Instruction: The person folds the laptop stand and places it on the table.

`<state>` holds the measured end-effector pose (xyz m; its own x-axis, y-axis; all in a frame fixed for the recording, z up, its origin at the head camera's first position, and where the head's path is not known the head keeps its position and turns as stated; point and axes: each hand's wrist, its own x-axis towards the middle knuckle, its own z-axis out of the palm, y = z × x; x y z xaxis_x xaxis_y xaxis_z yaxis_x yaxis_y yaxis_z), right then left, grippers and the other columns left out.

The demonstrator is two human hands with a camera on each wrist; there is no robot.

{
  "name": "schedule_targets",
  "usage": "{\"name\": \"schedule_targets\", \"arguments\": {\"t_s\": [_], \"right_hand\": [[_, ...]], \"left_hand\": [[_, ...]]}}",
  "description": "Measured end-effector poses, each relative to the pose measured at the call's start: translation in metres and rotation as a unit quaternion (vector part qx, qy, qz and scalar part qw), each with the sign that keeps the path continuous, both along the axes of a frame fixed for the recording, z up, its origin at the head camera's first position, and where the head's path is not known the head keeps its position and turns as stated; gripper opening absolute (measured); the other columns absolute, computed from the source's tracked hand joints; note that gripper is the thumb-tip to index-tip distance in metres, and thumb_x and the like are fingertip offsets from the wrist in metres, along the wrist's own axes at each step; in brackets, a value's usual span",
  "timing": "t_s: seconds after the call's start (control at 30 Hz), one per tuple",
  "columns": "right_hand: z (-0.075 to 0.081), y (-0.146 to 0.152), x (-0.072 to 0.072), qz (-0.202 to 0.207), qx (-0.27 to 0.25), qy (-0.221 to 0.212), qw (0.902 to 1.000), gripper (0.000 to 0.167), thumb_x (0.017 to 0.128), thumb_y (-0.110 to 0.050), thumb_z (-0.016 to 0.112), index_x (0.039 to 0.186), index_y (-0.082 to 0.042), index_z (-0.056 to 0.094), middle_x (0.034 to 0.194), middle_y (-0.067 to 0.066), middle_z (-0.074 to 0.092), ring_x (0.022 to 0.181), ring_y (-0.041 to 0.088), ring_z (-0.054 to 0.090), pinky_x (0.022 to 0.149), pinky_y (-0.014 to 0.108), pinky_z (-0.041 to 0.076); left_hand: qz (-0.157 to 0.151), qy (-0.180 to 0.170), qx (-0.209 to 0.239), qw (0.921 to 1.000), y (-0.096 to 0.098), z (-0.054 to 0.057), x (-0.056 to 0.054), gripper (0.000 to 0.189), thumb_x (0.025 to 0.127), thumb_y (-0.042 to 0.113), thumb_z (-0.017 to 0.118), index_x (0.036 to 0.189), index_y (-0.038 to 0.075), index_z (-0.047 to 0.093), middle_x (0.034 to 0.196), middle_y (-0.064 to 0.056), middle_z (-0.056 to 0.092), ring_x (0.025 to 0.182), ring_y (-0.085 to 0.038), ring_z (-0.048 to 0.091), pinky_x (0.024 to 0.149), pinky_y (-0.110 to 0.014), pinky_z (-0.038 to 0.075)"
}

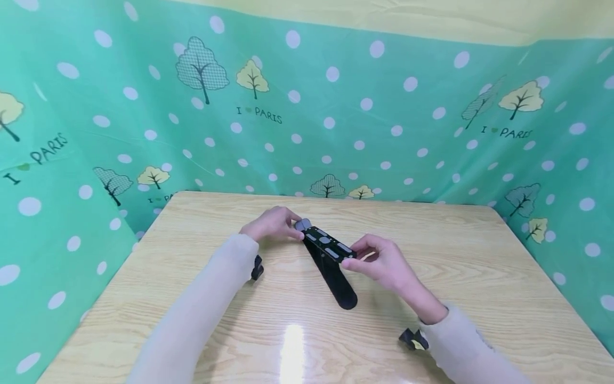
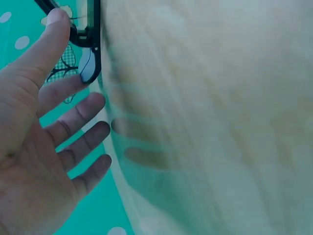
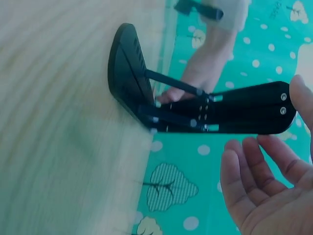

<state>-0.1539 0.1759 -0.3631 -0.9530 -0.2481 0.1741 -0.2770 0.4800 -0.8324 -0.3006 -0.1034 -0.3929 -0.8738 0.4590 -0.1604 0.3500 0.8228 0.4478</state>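
A black folding stand (image 1: 336,280) is partly unfolded on the wooden table. Its long base lies on the tabletop, and the upper plate (image 1: 323,242), fitted with grey pads, is raised at an angle. Two slim struts (image 3: 173,81) link base and plate in the right wrist view. My left hand (image 1: 274,224) pinches the stand's far, hinged end between thumb and index finger; its other fingers extend loosely in the left wrist view. With thumb and fingers, my right hand (image 1: 384,261) grips the raised end of the upper plate.
The wooden table (image 1: 201,213) has its far edge against a green dotted curtain (image 1: 336,122) printed with trees. Dark wrist-worn devices show below the left sleeve (image 1: 216,288) and beside the right sleeve (image 1: 465,341). A bright reflection lies on the near tabletop.
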Motion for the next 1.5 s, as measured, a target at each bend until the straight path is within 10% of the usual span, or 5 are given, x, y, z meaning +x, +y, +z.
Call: {"name": "schedule_targets", "arguments": {"t_s": [0.87,1.5], "right_hand": [[-0.001,-0.033,0.025,-0.048,0.013,0.025,0.9985,0.041,0.066,-0.051,0.082,0.082,-0.022,0.059,0.086,-0.007,0.061,0.075,0.013,0.062,0.062,0.031,0.052],[0.003,-0.046,0.028,-0.059,0.039,0.023,0.9972,0.039,0.069,-0.048,0.082,0.08,-0.02,0.056,0.083,-0.007,0.06,0.07,0.013,0.061,0.055,0.03,0.05]], "left_hand": [[-0.037,-0.16,0.063,0.9845,0.018,0.004,-0.026,0.07,0.075,0.037,0.08,0.138,0.028,0.052,0.113,-0.004,0.058,0.105,-0.022,0.051,0.096,-0.043,0.038],[-0.044,-0.19,0.054,0.9793,0.025,0.007,-0.033,0.075,0.069,0.041,0.082,0.137,0.032,0.052,0.124,-0.006,0.059,0.116,-0.026,0.051,0.106,-0.056,0.027]]}}
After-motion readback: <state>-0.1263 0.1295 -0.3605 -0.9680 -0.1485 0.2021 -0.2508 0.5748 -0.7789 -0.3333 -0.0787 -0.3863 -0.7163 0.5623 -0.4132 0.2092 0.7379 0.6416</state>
